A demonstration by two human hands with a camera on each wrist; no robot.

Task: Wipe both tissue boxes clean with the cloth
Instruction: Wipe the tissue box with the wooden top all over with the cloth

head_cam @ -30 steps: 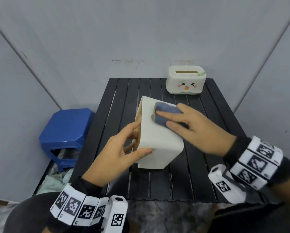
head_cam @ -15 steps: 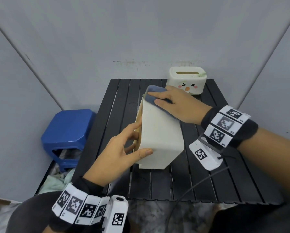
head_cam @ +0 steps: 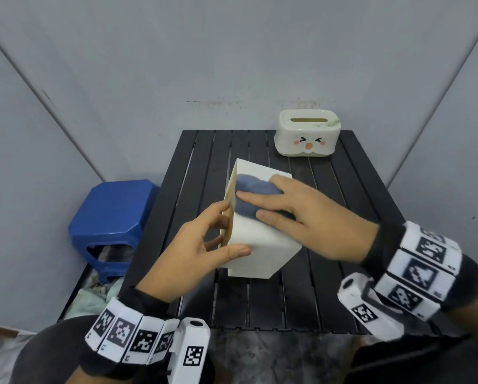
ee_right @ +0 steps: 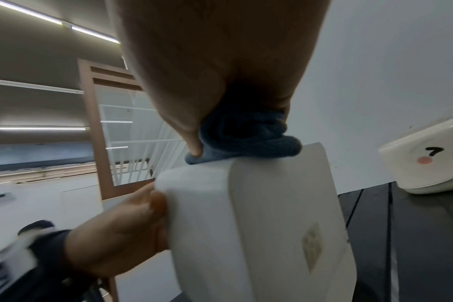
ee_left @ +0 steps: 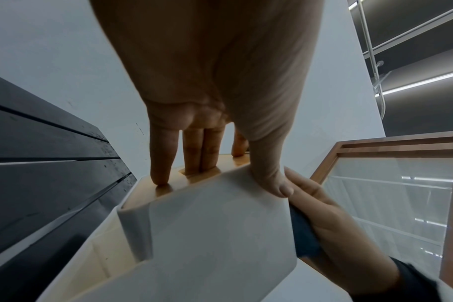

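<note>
Head view: the plain white tissue box (head_cam: 260,234) stands tipped on the black slatted bench (head_cam: 329,295) — left hand (head_cam: 199,250) grips its near end, right hand (head_cam: 301,220) presses the blue cloth (head_cam: 249,200) flat-fingered on the upturned face, long axis running away.

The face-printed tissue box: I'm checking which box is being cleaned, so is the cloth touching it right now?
No: the blue cloth is pressed on the plain white tissue box by the right hand, apart from the face-printed tissue box.

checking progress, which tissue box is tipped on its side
The plain white tissue box, held by the left hand under the blue cloth. The face-printed tissue box stands upright, untouched.
</note>
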